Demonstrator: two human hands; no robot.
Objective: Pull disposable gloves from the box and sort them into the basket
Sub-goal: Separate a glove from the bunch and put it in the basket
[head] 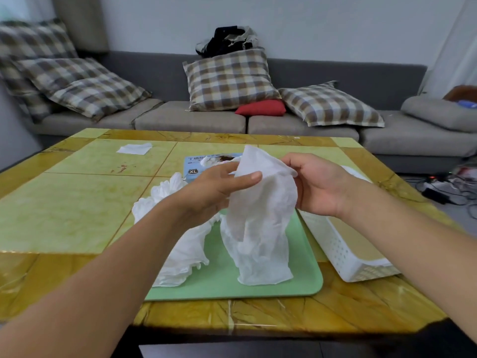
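A white disposable glove (260, 223) hangs over the green tray (258, 288), its cuff up and its fingers touching the tray. My left hand (214, 189) pinches the cuff's left edge between thumb and fingers. My right hand (317, 184) pinches the cuff's right edge. Behind my hands lies the blue glove box (192, 167), marked XL, partly hidden. A pile of white gloves (178, 241) lies across the tray's left side and the table. The white perforated basket (346, 254) stands to the right of the tray and looks empty.
The yellow-green table (77, 202) carries a white sheet (134, 148) at the far left. A grey sofa (180, 117) with checked cushions stands behind it. Cables (444, 184) lie on the floor to the right.
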